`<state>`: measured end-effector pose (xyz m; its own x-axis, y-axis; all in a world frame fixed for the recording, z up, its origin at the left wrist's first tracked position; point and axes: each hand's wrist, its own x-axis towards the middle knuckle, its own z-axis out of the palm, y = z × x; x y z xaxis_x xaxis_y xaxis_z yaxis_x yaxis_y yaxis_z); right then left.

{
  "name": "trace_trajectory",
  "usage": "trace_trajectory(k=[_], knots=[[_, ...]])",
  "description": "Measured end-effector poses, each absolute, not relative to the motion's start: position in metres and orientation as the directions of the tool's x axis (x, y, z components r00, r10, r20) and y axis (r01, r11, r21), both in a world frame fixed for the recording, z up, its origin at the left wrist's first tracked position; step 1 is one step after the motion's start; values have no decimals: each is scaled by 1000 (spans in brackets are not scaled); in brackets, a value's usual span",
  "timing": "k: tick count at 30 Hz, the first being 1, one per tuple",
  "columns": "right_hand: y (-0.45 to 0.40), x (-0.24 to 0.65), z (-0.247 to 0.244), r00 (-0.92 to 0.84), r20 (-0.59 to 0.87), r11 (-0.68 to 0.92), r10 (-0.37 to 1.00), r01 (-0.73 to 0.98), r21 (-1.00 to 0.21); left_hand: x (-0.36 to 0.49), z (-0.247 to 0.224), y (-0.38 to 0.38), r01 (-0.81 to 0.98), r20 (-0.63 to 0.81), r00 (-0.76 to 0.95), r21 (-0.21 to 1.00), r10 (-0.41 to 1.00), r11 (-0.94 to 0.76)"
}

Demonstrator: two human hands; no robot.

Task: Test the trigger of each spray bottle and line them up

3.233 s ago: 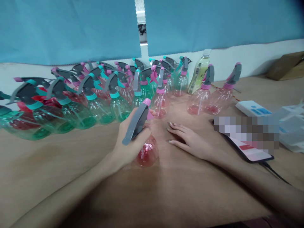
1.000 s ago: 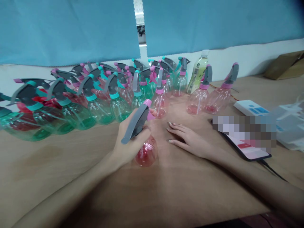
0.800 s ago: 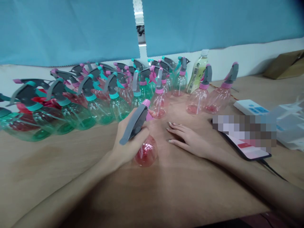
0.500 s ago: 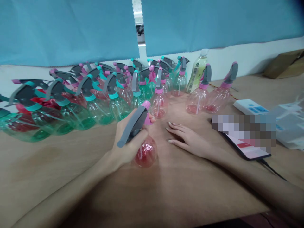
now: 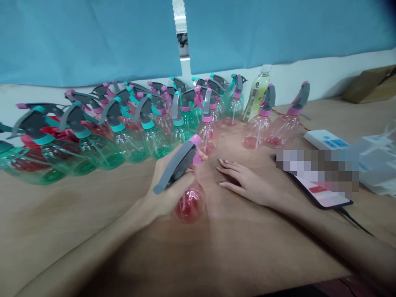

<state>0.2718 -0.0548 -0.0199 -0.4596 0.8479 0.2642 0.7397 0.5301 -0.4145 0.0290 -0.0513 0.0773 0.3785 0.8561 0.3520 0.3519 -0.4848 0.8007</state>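
My left hand (image 5: 167,185) is wrapped round the neck of a pink spray bottle (image 5: 190,204) with a grey and pink trigger head, near the middle of the wooden table (image 5: 247,243). Its fingertips show beside the pink nozzle. Flat on the table to the right lies my right hand (image 5: 247,181), fingers apart and holding nothing. Just behind the held bottle stands another pink spray bottle (image 5: 208,136). Two more pink spray bottles, one upright (image 5: 256,128) and one leaning (image 5: 283,126), are beyond my right hand.
Several green and pink spray bottles (image 5: 156,140) crowd the back left. A labelled drink bottle (image 5: 256,95) stands at the back. On the right are a phone (image 5: 331,194) with a cable, a white box (image 5: 328,139), clear plastic packaging (image 5: 377,161) and a cardboard box (image 5: 368,86).
My left hand and the spray bottle in it have shifted slightly toward me and to the right. My right hand has stayed where it was.
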Motion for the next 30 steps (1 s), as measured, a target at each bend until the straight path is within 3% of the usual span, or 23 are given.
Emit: trace_trajectory(k=[8, 14, 18, 26, 30], knots=[[-56, 271, -19, -453, 245, 515, 857, 753, -409, 37, 77, -55, 363, 334, 317, 822, 888, -439], [-53, 273, -21, -470, 234, 525, 851, 754, -395, 45, 82, -56, 161, 329, 371, 898, 869, -409], [-54, 277, -14, -495, 191, 527, 848, 745, -409, 46, 80, -56, 129, 319, 374, 912, 871, -389], [-91, 274, 20, -479, 108, 434, 871, 649, -624, 49, 72, -52, 158, 362, 353, 886, 863, -436], [-106, 274, 32, -468, 124, 422, 875, 613, -668, 70, 67, -47, 167, 416, 329, 858, 848, -486]])
